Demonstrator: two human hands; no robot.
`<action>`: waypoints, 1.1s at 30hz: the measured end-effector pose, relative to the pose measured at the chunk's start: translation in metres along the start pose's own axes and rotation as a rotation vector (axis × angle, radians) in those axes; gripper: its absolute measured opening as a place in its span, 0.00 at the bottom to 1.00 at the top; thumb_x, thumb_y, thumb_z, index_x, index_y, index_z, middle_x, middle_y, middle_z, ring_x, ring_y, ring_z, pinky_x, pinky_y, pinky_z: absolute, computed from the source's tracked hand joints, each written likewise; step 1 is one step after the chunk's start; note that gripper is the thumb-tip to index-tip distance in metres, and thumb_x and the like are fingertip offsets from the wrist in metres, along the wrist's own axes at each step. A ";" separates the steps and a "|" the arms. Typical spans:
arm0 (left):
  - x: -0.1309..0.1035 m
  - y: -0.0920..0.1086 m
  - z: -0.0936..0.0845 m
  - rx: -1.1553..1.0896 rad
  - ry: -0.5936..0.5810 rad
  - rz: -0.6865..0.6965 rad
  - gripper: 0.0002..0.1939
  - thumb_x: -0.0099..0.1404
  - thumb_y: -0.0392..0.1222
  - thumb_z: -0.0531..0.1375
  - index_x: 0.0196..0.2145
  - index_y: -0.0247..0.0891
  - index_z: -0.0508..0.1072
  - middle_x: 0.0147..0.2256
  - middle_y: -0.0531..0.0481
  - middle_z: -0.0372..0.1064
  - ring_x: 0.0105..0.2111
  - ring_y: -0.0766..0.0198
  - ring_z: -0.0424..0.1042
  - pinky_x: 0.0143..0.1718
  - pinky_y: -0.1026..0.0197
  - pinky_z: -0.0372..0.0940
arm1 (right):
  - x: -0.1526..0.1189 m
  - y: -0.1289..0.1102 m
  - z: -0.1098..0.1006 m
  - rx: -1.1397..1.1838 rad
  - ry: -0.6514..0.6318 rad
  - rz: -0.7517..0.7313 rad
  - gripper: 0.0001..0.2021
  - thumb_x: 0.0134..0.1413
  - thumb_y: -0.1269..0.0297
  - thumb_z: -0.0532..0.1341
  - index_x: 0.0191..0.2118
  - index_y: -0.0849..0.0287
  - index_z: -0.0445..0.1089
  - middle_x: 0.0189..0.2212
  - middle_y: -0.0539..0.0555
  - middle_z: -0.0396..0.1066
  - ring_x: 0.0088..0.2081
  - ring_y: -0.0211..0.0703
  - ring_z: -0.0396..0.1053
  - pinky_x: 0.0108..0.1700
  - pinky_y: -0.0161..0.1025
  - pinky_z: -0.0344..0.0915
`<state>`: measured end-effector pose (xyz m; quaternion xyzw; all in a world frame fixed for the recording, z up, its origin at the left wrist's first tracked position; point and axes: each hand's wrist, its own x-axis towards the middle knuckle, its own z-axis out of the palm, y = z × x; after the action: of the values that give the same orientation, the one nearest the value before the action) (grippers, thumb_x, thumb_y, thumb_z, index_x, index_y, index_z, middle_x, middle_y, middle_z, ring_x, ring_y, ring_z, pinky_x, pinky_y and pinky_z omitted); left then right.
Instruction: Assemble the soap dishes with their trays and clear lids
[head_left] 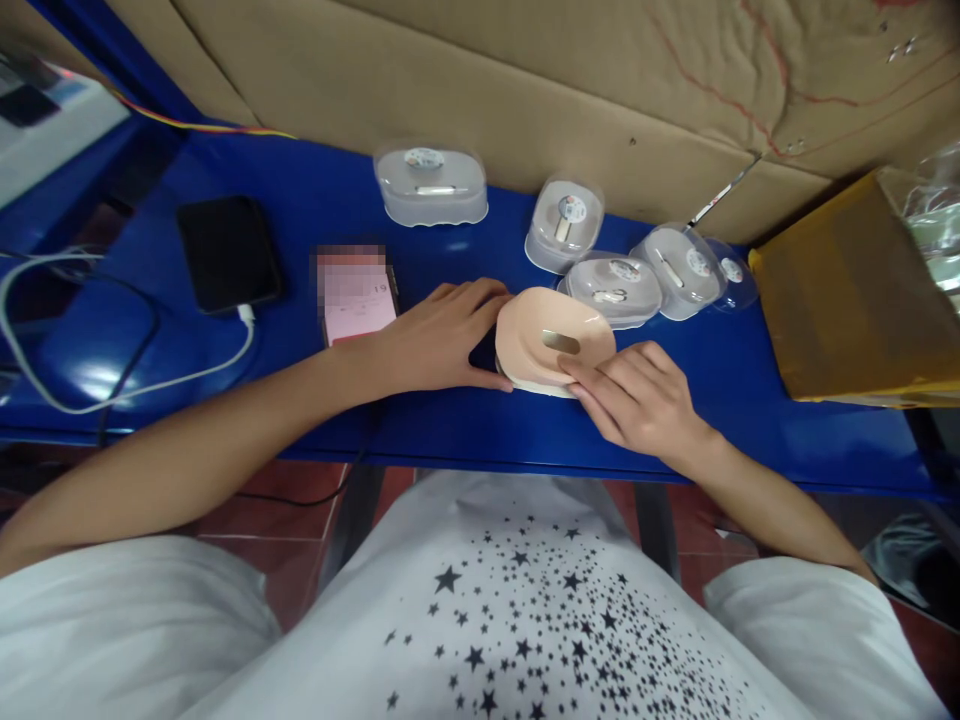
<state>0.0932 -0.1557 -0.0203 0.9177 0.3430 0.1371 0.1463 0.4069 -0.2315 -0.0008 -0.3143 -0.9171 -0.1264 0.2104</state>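
Head view: L fingers (491, 379) span left of peach shell (521, 340), R fingers (589, 374) pinch its near rim; prob. WIP; far clear boxes (431, 204) look done.

Free to pass in front of the peach slotted shell (517, 340), over bare blue tabletop (465, 430); barred at its left by the left hand (450, 335), at its right by the right hand (637, 400); crowded just behind and to its right by clear lidded containers (611, 285); passable behind-left of it, short of a lone clear container (431, 185); walled off far right of it by a taped cardboard box (847, 300).
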 end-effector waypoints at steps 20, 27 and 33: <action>-0.004 0.018 0.012 -0.204 -0.026 0.142 0.56 0.70 0.70 0.70 0.82 0.46 0.51 0.77 0.28 0.54 0.75 0.28 0.58 0.71 0.30 0.56 | 0.009 -0.006 0.010 0.038 -0.166 -0.034 0.23 0.79 0.50 0.61 0.66 0.60 0.76 0.61 0.63 0.81 0.58 0.57 0.78 0.62 0.54 0.69; 0.000 0.017 0.017 -0.154 -0.037 0.133 0.43 0.73 0.62 0.70 0.76 0.44 0.62 0.70 0.32 0.65 0.69 0.33 0.65 0.70 0.33 0.58 | 0.010 -0.005 0.017 0.116 -0.203 -0.046 0.20 0.81 0.53 0.59 0.65 0.58 0.77 0.63 0.62 0.80 0.61 0.57 0.77 0.61 0.54 0.70; -0.006 0.023 0.007 -0.013 -0.024 0.155 0.32 0.74 0.49 0.67 0.71 0.42 0.67 0.77 0.28 0.52 0.74 0.30 0.59 0.72 0.29 0.55 | -0.001 0.060 -0.001 0.193 -0.038 0.170 0.22 0.83 0.50 0.54 0.67 0.53 0.76 0.62 0.59 0.81 0.63 0.55 0.76 0.66 0.55 0.66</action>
<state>0.1052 -0.1776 -0.0194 0.9421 0.2685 0.1392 0.1451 0.4457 -0.1864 0.0059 -0.3716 -0.8988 -0.0130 0.2321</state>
